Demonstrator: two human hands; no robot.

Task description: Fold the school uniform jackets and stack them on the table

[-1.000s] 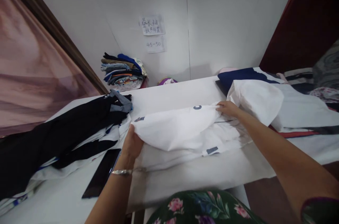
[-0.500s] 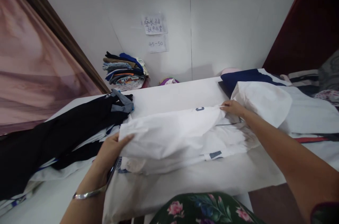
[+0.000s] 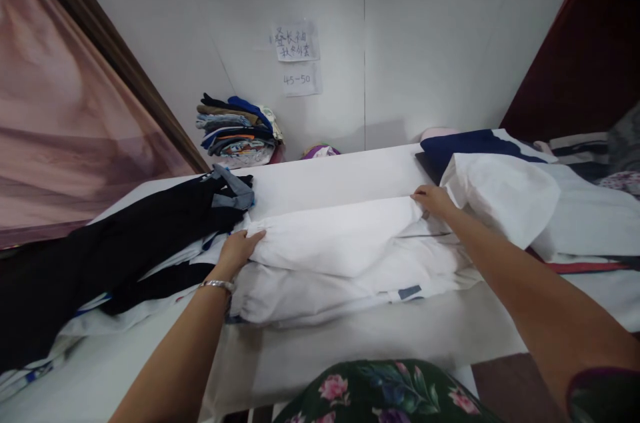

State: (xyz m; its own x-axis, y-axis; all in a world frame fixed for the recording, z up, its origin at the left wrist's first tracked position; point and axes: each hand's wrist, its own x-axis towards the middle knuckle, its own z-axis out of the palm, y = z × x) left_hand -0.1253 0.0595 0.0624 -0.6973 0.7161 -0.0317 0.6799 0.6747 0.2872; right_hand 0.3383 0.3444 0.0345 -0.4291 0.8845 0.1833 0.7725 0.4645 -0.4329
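Observation:
A white garment (image 3: 325, 236) lies in long folded layers on the white table, with a small dark patch near its front edge. My left hand (image 3: 241, 253), a silver bracelet at its wrist, grips the garment's left end, thumb on top and the other fingers partly hidden. My right hand (image 3: 433, 200) pinches the far right corner of the upper layer between thumb and fingers. Between my hands the upper layer lies fairly flat over the lower one.
Black clothing (image 3: 135, 243) is heaped on the left, and a white garment pile (image 3: 580, 209) with a navy piece (image 3: 470, 151) on the right. A folded clothes stack (image 3: 240, 133) stands by the wall. Two paper notes (image 3: 297, 56) hang above the table (image 3: 340, 173).
My left hand has moved away from me and slightly right with the garment's left end. The upper layer now lies farther back, and its dark mark near my right hand no longer shows.

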